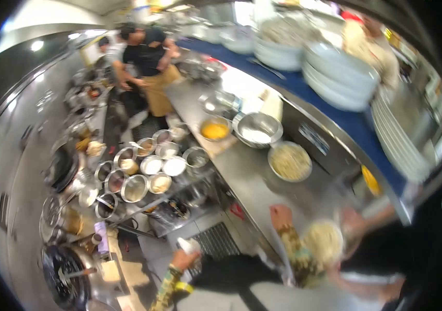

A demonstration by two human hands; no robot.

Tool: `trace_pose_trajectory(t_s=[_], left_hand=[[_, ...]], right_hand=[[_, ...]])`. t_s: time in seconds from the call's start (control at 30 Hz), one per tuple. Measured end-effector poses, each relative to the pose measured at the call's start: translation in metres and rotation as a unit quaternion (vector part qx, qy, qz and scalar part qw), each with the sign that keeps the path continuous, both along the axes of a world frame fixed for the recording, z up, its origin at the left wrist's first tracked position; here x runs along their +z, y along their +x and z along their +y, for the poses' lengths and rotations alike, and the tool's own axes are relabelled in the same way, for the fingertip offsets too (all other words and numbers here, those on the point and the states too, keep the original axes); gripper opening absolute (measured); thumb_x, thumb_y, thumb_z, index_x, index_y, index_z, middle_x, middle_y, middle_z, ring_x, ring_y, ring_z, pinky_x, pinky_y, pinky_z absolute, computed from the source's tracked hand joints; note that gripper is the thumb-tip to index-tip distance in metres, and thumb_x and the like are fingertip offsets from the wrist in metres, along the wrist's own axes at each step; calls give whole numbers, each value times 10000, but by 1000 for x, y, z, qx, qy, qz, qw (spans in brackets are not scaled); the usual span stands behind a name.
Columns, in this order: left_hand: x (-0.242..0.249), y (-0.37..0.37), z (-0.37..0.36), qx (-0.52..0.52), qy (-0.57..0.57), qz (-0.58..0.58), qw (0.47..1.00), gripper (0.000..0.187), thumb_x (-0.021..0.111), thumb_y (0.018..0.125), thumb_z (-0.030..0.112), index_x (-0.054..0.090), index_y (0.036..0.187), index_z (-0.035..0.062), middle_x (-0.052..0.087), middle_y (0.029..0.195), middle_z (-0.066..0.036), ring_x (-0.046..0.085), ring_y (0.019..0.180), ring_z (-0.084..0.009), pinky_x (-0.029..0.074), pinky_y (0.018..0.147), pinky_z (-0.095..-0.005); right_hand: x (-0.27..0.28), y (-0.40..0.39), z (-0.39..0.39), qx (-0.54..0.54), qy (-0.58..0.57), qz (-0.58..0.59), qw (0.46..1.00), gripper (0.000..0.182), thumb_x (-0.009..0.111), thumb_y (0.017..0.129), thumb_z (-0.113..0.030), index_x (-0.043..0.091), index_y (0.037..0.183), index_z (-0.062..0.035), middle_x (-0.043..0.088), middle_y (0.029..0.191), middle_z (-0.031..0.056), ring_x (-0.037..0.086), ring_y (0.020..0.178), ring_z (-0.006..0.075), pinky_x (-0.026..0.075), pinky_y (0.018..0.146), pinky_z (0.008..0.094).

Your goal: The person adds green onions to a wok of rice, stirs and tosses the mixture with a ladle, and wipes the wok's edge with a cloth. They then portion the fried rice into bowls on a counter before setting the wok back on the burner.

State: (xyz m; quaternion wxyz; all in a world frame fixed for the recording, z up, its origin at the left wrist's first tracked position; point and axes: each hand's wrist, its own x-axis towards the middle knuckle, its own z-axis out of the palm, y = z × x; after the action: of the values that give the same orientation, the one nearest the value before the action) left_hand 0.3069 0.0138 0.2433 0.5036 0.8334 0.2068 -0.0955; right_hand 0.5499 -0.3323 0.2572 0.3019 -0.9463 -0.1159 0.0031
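My left hand (pixel 183 258), below a camouflage sleeve, is closed around a small white thing (pixel 189 244) that looks like a bunched cloth; blur hides its exact kind. It is over the floor beside the steel counter (pixel 241 171). My right hand (pixel 281 214) is over the counter's near edge, its fingers curled in. Whatever it may hold is hidden. Beyond it stands a bowl of pale noodle-like food (pixel 290 161). A second, blurred bowl of similar food (pixel 324 240) is to the right of my right forearm, with another person's hand (pixel 353 222) beside it.
Several steel pots (pixel 135 187) of ingredients crowd a stand on the left, near woks (pixel 65 277). Farther along the counter are a steel bowl (pixel 258 129) and a bowl of yellow food (pixel 215 128). Stacked white plates (pixel 337 78) line a blue shelf. Co-workers (pixel 148 57) stand at the back.
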Motion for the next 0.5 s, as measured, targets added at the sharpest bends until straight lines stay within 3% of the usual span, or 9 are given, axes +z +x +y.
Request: trace_pose_trajectory(t_s=[0.03,0.07,0.1,0.17,0.27,0.37,0.47,0.5], left_hand=[[-9,-2,2,17,6,13,1000,376,632,816,412,660,975,73,677,859,-99,657,764,-213,509,682,-350],[5,-4,-3,20,-26,-54,998,409,637,799,440,658,957,63,677,865,-108,660,778,-226,509,696,-365],[8,-7,-3,36,-37,-37,998,420,631,799,451,657,957,62,676,866,-117,660,790,-231,509,704,-366],[11,-17,-1,52,-20,-8,998,432,622,801,461,655,964,62,675,866,-128,658,807,-239,507,718,-368],[6,-33,12,68,28,-3,997,434,616,805,463,651,978,66,676,868,-132,657,826,-247,505,735,-374],[-11,-57,27,113,8,-45,993,437,626,794,462,651,979,66,676,876,-138,656,840,-256,504,748,-384],[-10,-82,38,181,11,-45,982,440,653,770,449,651,973,58,675,884,-147,655,846,-271,503,758,-392],[-23,-91,50,187,20,52,981,449,661,767,455,652,973,56,674,888,-150,654,850,-281,503,760,-391]], right_hand=[[23,-4,15,8,189,66,980,141,610,801,-65,673,922,-31,657,851,106,627,799,226,510,714,337],[51,-9,37,5,377,202,904,172,618,812,-50,651,973,0,657,877,118,629,802,211,513,699,311],[75,-15,61,-2,533,339,775,211,626,823,-35,629,1024,32,657,902,131,631,806,196,517,684,285],[106,-22,100,79,648,402,642,182,612,830,-2,621,1005,45,648,965,149,646,801,229,544,679,320],[187,-44,153,147,666,431,591,239,614,818,22,594,1055,53,646,957,145,644,811,232,545,710,326],[277,-83,185,239,637,411,607,188,599,799,34,608,986,47,630,962,165,633,771,239,526,621,320],[340,-112,202,553,589,334,485,140,619,835,-7,649,956,55,645,982,185,646,863,265,532,774,365],[361,-117,215,675,545,280,411,153,621,839,-11,651,969,64,641,1009,204,651,875,281,530,793,375]])
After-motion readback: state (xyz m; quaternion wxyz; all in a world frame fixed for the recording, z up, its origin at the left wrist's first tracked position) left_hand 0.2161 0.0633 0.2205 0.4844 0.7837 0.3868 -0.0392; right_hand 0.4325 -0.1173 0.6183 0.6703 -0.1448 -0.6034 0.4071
